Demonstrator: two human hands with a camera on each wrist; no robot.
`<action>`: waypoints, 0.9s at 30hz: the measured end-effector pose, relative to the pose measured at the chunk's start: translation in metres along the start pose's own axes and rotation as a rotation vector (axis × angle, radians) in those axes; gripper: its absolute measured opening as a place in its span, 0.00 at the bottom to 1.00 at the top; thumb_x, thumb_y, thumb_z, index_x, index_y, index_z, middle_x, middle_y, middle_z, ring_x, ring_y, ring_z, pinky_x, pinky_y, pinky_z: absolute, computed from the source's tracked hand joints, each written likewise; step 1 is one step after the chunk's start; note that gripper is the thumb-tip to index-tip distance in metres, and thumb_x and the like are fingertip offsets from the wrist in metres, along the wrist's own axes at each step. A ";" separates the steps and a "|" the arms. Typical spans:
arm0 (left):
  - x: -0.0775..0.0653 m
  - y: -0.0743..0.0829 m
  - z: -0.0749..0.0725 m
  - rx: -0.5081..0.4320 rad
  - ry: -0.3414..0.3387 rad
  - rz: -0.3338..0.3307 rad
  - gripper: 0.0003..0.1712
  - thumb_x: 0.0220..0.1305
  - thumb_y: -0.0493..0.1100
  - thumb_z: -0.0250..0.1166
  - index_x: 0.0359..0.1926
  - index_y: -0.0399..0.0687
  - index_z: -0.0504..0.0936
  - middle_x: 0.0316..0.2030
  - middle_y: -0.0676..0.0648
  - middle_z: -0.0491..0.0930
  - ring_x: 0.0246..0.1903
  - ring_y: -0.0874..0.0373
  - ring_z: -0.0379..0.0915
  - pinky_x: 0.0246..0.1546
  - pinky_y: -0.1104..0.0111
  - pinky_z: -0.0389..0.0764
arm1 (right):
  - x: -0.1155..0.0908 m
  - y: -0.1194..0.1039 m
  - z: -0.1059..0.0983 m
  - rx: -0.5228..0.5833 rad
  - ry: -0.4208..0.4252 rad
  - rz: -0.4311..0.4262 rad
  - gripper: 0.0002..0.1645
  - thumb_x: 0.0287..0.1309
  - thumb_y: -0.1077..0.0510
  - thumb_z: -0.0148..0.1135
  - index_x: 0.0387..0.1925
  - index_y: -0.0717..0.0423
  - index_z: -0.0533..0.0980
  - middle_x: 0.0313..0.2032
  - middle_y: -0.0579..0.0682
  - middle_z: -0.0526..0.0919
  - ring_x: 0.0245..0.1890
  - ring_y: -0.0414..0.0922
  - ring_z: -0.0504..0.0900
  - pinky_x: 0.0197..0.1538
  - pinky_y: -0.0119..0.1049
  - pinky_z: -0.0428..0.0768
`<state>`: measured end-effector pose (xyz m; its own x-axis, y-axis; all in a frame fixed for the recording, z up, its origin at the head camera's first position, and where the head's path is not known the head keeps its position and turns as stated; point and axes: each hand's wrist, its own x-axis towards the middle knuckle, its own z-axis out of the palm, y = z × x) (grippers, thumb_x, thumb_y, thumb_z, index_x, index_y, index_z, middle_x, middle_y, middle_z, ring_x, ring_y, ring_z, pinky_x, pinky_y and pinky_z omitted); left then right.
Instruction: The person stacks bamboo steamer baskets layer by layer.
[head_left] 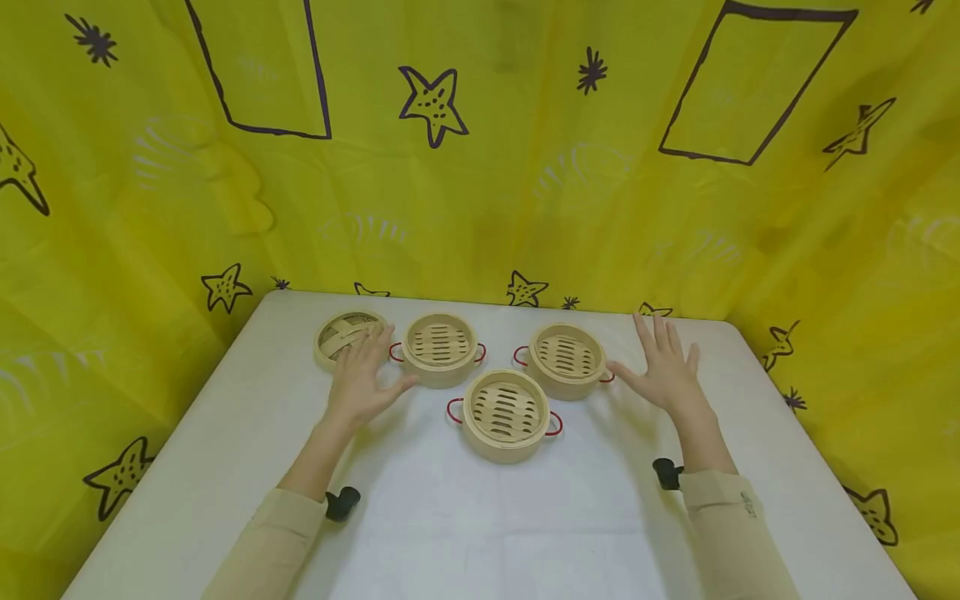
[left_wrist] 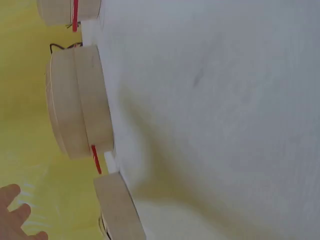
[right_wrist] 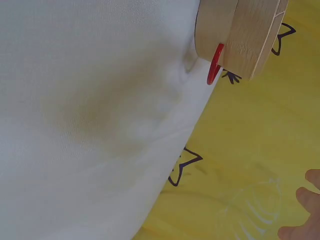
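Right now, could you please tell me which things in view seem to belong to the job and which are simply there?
Likely the job:
- woven bamboo lid, nearest the left hand
- back-right steamer basket, nearest the right hand
- back-left steamer basket
- front steamer basket

Apparently just there:
- white table, underneath
- yellow curtain, behind

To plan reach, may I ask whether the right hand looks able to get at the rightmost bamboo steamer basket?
Probably yes: the right hand holds nothing, and no object shows between it and the bamboo steamer basket.
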<state>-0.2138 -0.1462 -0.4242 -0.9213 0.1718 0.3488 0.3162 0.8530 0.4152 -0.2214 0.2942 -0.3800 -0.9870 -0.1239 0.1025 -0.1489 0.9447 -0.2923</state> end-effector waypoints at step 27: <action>-0.026 0.052 0.056 -0.637 -0.240 -0.022 0.60 0.36 0.49 0.78 0.68 0.44 0.52 0.64 0.40 0.60 0.64 0.45 0.53 0.61 0.48 0.54 | 0.020 -0.008 0.043 -0.012 0.042 -0.171 0.55 0.49 0.38 0.62 0.70 0.50 0.46 0.67 0.64 0.50 0.66 0.61 0.49 0.61 0.64 0.44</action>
<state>-0.1856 -0.0786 -0.4591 -0.9306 0.3245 0.1692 0.3003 0.4132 0.8597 -0.2423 0.2716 -0.4166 -0.9440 -0.2702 0.1895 -0.3131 0.9147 -0.2556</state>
